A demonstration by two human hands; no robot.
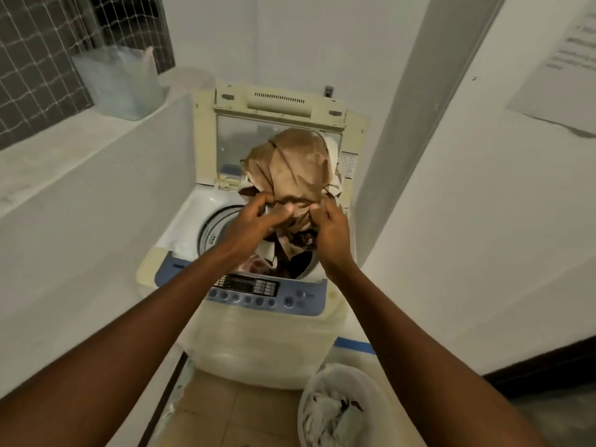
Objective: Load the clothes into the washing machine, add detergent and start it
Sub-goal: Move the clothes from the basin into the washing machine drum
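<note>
We hold a brown garment (295, 169) bunched above the open washing machine (258, 330); our left hand (258, 221) and right hand (332, 232) each pinch its lower edge; more clothes lie in the drum (213, 227) below; a laundry basket (309, 401) sits on the floor

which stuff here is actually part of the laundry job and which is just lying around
Part of the job: brown garment gripped by left hand and right hand; washing machine; laundry basket.
Lying about: plastic bag on the ledge; paper notice on the wall.
</note>
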